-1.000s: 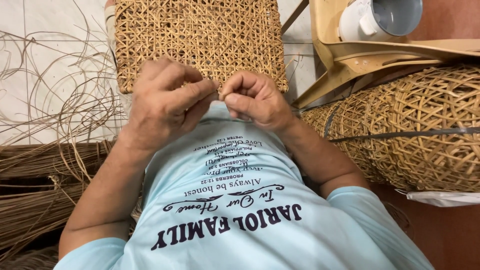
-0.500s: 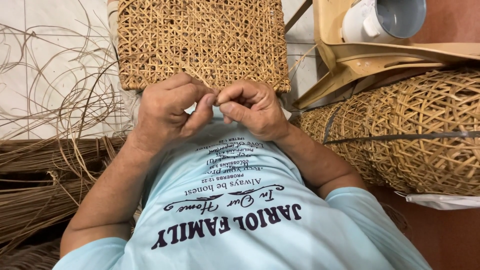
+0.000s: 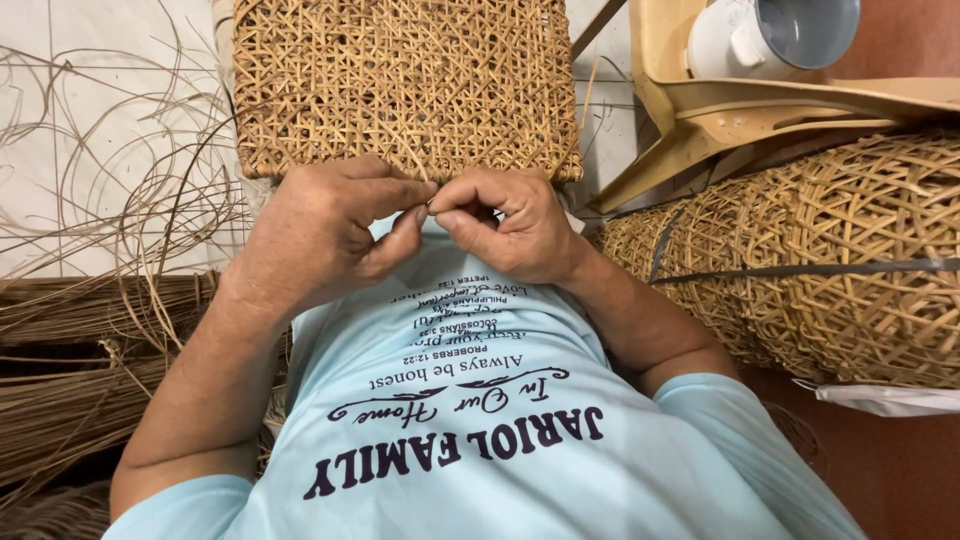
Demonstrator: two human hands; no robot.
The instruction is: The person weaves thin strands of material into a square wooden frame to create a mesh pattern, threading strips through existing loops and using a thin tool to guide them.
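Pinching together at the near edge of the woven rattan panel (image 3: 405,85), our fingertips (image 3: 415,215) meet thumb to forefinger, and the two hands touch each other right where the weave ends. We see the left hand (image 3: 320,235) with its forefinger stretched toward the right and its thumb tucked beneath, closed on something thin at the panel's rim; we take it for a strand, but it is too small for us to tell. Our right hand (image 3: 505,225) is curled, its thumb and forefinger clamped at the same spot, the other fingers folded in. The panel lies just beyond our knuckles, flat, its open lattice running away from us toward the far side, and its near edge touches both hands. Nearer to us, below the wrists, we find our light blue shirt (image 3: 480,440) with dark lettering, filling the near middle of the view. To the left, loose rattan strands (image 3: 110,210) curl over the pale tiled floor (image 3: 60,130), and nearer on that side lie bundles of darker reed (image 3: 70,380), stacked lengthwise. To the right, a large woven basket (image 3: 830,270) lies on its side, with a dark band across it. Beyond it, at the far right, a pale plastic chair (image 3: 760,105) carries a white mug (image 3: 760,35), tipped on its side.
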